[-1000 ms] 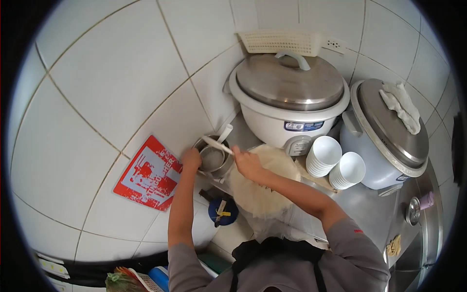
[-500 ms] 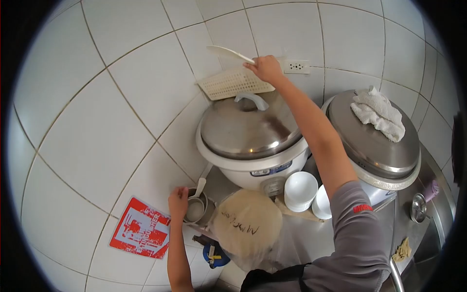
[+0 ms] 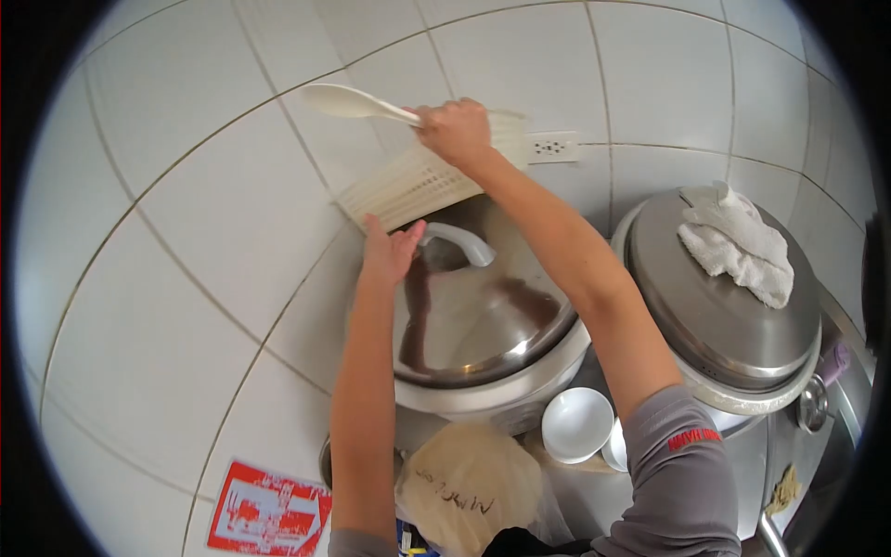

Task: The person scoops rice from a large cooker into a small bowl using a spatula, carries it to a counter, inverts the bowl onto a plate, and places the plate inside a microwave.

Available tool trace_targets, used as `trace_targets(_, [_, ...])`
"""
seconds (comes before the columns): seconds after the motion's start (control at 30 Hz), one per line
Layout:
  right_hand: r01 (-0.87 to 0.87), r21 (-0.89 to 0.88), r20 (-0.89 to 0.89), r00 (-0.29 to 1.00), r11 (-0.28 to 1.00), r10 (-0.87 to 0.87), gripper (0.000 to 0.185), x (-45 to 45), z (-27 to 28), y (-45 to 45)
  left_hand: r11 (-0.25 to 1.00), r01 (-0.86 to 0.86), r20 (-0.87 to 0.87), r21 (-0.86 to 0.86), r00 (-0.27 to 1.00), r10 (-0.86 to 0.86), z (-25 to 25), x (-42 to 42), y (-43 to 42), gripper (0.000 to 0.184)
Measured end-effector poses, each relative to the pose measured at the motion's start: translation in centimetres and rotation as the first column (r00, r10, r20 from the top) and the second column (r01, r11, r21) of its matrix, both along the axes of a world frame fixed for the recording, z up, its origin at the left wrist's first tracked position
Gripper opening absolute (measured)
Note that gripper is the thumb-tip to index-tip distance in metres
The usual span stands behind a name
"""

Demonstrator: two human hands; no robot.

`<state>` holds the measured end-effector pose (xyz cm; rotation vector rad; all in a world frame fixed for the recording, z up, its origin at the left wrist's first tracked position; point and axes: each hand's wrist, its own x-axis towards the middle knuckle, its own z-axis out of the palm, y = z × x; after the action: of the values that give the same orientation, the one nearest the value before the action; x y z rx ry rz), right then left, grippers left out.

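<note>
In the head view my right hand (image 3: 455, 132) is wrapped round the handle of a large cream serving spoon (image 3: 345, 100), held up near the tiled wall with its bowl to the left. Below it, a cream perforated basket (image 3: 408, 188) leans behind the big rice cooker (image 3: 464, 399). My left hand (image 3: 390, 251) has its fingers apart beside the grey handle (image 3: 467, 245) of the steel lid (image 3: 473, 320). Its fingertips reach close to the handle and the basket's lower edge; I cannot tell whether they touch. The lid sits on the cooker.
A second cooker (image 3: 724, 306) with a white towel (image 3: 738, 246) on its lid stands to the right. White bowls (image 3: 577, 425) and a marked plastic bag (image 3: 473, 487) are in front. A red sign (image 3: 267, 511) is at lower left, a wall outlet (image 3: 552, 148) behind.
My left hand has left the small metal pot at lower left and moved up to the lid handle. My right hand has shifted left with the serving spoon. The view has tilted upward.
</note>
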<state>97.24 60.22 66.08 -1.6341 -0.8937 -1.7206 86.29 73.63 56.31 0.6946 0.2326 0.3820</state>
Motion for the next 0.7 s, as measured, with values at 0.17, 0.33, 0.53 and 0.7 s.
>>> trace_targets(0.17, [-0.065,-0.066,0.160,0.984,0.996,0.075,0.013,-2.3,1.4,0.0,0.998,-0.005,0.094,-0.061,0.995,0.011,0.2,2.8,0.8,0.063])
trace_targets(0.33, [-0.035,-0.052,0.256,0.965,0.998,0.047,0.028,-7.0,3.3,-3.0,0.986,0.107,0.296,0.130,0.945,-0.142,-0.1,0.8,0.5,0.059])
trace_targets(0.53, [0.178,0.141,0.203,0.958,0.974,-0.204,0.029,-16.3,6.5,-13.3,0.948,0.308,0.429,0.077,0.848,-0.310,3.6,-10.0,-8.1,0.068])
trace_targets(0.7, [0.155,0.291,0.217,0.950,0.944,-0.223,0.018,-26.9,7.0,-25.2,0.859,0.480,0.540,0.179,0.682,-0.493,4.0,-20.8,-17.1,0.069])
